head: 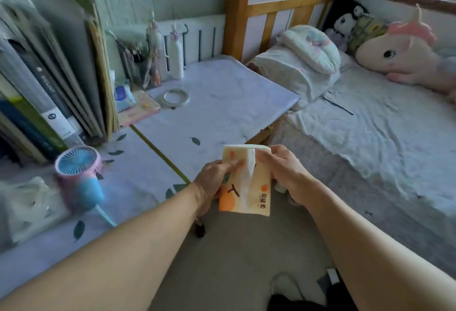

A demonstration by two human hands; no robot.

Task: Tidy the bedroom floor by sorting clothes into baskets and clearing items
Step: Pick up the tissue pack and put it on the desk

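A soft pack of tissues [256, 194], cream with orange prints and a white tissue showing along its slit, is held up in front of me, just off the desk's front corner. My left hand [212, 182] grips its left side, with a finger laid across the top face. My right hand [283, 170] holds the right side and pinches near the top of the slit. The underside of the pack is hidden.
The desk [222, 113] with a leaf-print cover carries a pink and blue fan [79, 172], standing books [49, 88], a tape roll [176, 97] and a white bottle [176, 59]. The bed [382, 125] with a unicorn plush [399, 54] lies to the right. Dark items [296, 298] lie on the floor.
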